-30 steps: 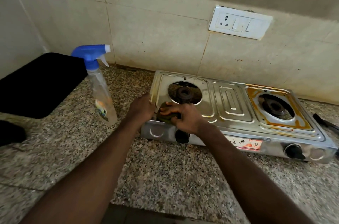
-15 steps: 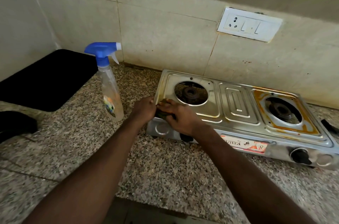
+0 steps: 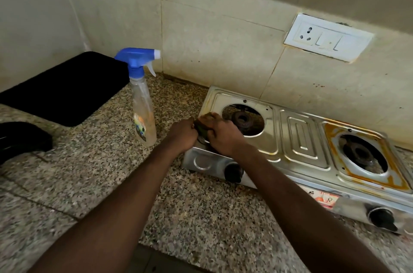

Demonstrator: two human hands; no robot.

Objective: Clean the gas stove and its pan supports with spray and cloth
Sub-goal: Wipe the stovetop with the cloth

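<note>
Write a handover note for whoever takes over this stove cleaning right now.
Left hand grips the stove's left edge; right hand holds a dark pad on the top there.
Spray bottle stands on the counter, left of the stove.
Done: around the left burner looks mostly shiny.
Left: orange stains around the right burner; pan supports are not on the stove.

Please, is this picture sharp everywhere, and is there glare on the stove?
In the head view, the spray bottle and the right hand gripping the scrub pad are fairly sharp; the counter near the lower edge and the right knob are smeared; the stove shows soft reflections, no harsh glare; the wide lens bends the tile lines on the wall; the black mat lacks detail.
</note>
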